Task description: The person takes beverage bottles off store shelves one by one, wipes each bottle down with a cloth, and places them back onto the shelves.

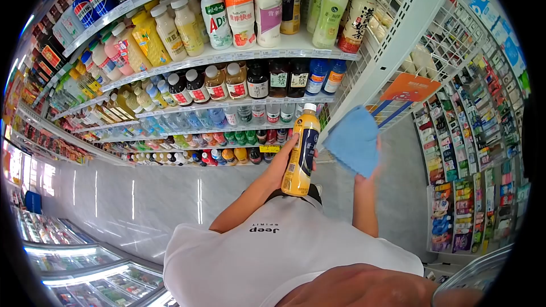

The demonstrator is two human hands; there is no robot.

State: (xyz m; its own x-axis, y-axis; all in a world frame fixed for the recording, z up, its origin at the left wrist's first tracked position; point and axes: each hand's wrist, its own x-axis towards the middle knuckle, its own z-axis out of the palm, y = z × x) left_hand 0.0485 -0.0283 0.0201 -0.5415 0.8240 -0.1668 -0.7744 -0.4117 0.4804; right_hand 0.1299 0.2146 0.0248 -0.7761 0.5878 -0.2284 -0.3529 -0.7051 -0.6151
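My left hand [282,162] is wrapped round a yellow drink bottle [294,173] with a dark blue label and a white cap. The bottle stands nearly upright in front of my chest, leaning slightly. To its right, a light blue cloth [354,139] hangs from my right hand [372,165], which is closed on it and partly hidden behind it. That hand is a little blurred. Cloth and bottle are apart. Just beyond them are the drink shelves, where a similar yellow bottle with a dark label [290,3] stands on an upper shelf.
Tiered shelves hold rows of bottles, with a price-tag edge [244,54] along the upper one. A white perforated post [392,62] and wire side panels rise at the right, near an orange sign [412,87]. Packed goods shelves [460,193] stand farther right; glass-topped freezers [85,270] are lower left.
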